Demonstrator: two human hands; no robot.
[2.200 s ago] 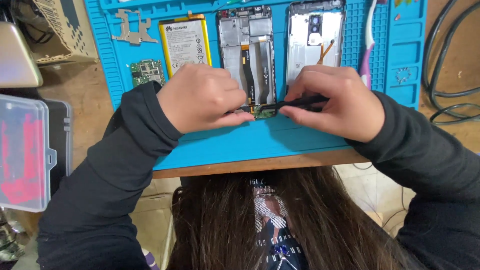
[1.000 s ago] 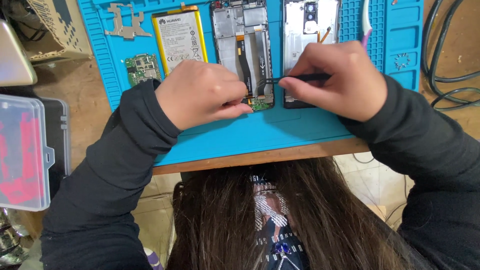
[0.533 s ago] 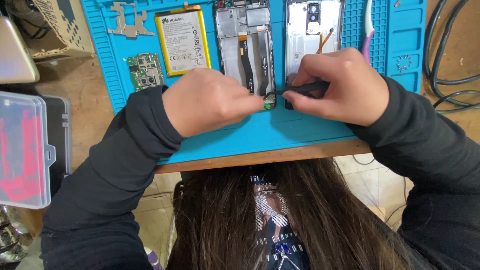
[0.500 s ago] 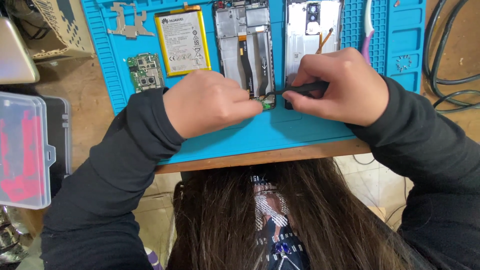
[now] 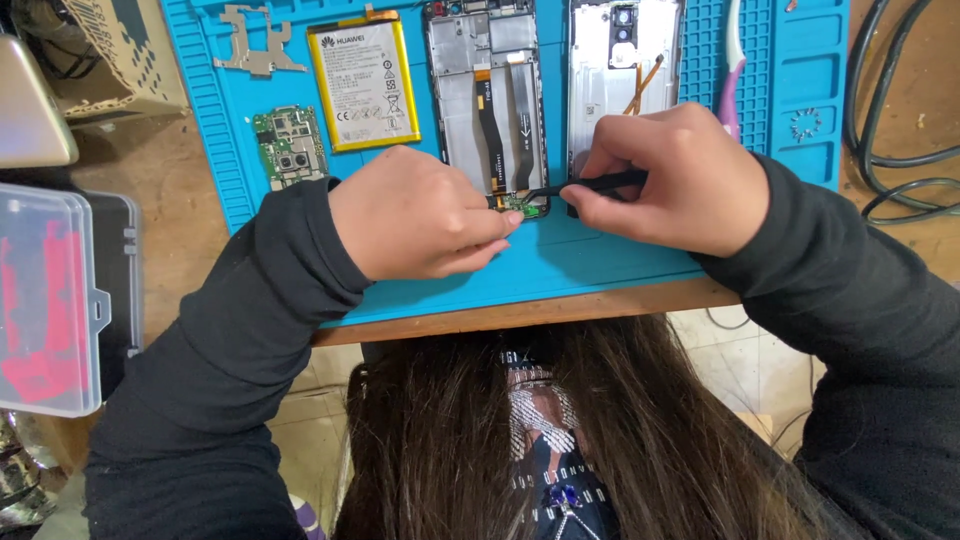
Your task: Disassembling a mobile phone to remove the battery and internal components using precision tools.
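An opened phone frame [image 5: 488, 95] with ribbon cables lies on a blue work mat [image 5: 600, 260]. My left hand [image 5: 415, 215] pinches a small green circuit board [image 5: 522, 206] at the frame's lower end. My right hand [image 5: 670, 175] grips black tweezers [image 5: 590, 185], their tips touching that small board. A phone back cover [image 5: 622, 65] lies just right of the frame, partly hidden by my right hand.
A yellow-edged battery [image 5: 362, 82], a green mainboard [image 5: 288, 147] and a metal bracket [image 5: 255, 40] lie on the mat's left. A pink-and-white tool [image 5: 730, 55] lies at right. A clear plastic box [image 5: 45, 300] sits far left, black cables [image 5: 900, 150] far right. Long dark hair hangs below the table edge.
Both hands have shifted slightly across the mat with the small board and tweezers, staying at the frame's lower end. The grips are the same.
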